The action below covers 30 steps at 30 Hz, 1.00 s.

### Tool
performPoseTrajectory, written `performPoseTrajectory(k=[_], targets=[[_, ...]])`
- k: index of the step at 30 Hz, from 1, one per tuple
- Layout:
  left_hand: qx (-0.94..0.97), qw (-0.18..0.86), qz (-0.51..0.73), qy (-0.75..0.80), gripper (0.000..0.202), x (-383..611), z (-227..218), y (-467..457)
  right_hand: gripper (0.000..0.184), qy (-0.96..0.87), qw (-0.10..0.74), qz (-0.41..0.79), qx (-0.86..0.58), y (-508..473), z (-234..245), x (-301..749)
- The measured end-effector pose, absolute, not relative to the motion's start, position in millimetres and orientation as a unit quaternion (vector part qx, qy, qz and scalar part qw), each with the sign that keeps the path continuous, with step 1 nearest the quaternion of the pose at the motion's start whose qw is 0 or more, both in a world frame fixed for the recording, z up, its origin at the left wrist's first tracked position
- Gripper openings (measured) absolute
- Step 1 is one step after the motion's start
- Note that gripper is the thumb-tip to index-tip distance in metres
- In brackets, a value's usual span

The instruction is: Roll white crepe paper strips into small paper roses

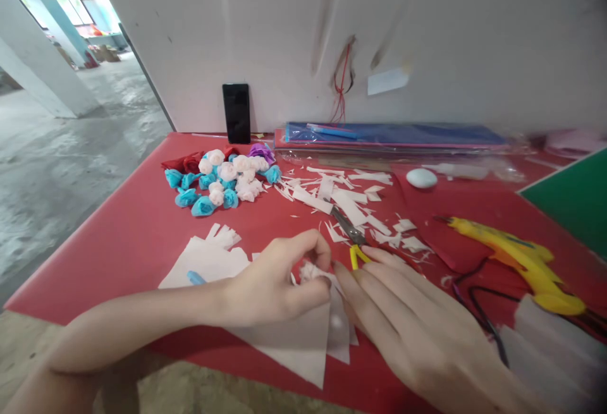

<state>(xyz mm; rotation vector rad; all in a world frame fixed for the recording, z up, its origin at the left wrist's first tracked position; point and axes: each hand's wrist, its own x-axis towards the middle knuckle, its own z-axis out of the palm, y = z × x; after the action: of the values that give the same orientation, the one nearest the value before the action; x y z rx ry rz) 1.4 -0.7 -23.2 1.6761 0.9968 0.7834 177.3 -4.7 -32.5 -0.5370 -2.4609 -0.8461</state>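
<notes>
My left hand (pixel 289 281) is closed, thumb and index finger curled round a small crumpled white paper flower (pixel 310 272). Just to its right is my right hand (pixel 403 313), its fingers stretched out and its thumb hidden; the index fingertip comes close to the flower. Scissors (pixel 351 227) with yellow handles lie partly under the right fingers. Below both hands are white paper sheets (pixel 303 347), with another pale sheet (pixel 203 259) and a light-blue stick-like thing (pixel 195 277) by the left forearm.
Blue, white, red and purple paper flowers (pixel 227 177) are heaped at the back left, before an upright phone (pixel 236 114). White scraps (pixel 351 202) litter the middle. On the right are a yellow glue gun (pixel 521 256) with its cord and a white egg-shaped thing (pixel 422 178). Plastic-wrapped sheets (pixel 393 134) line the wall.
</notes>
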Motion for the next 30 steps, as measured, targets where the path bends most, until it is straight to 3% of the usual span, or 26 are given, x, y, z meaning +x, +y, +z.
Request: performPoseTrajectory(k=[6, 15, 25, 30], targets=[[0.656, 0.536, 0.309, 0.433, 0.007, 2.8, -26.7, 1.9, 0.026, -0.907, 0.234, -0.297, -0.184, -1.2, -34.9, 173.3], [0.739, 0.421, 0.333, 0.407, 0.019, 1.1, -21.2, -1.3, 0.037, -0.917, 0.234, -0.245, -0.211, 0.1, -27.5, 175.7], [0.75, 0.405, 0.387, 0.352, 0.016, 0.3, -25.7, -1.2, 0.05, -0.909, 0.293, -0.091, -0.283, -4.2, -15.7, 172.7], [0.741, 0.394, 0.393, 0.375, 0.016, 1.6, -28.5, -5.6, 0.044, -0.912, 0.292, -0.104, -0.269, -8.3, -23.8, 171.6]])
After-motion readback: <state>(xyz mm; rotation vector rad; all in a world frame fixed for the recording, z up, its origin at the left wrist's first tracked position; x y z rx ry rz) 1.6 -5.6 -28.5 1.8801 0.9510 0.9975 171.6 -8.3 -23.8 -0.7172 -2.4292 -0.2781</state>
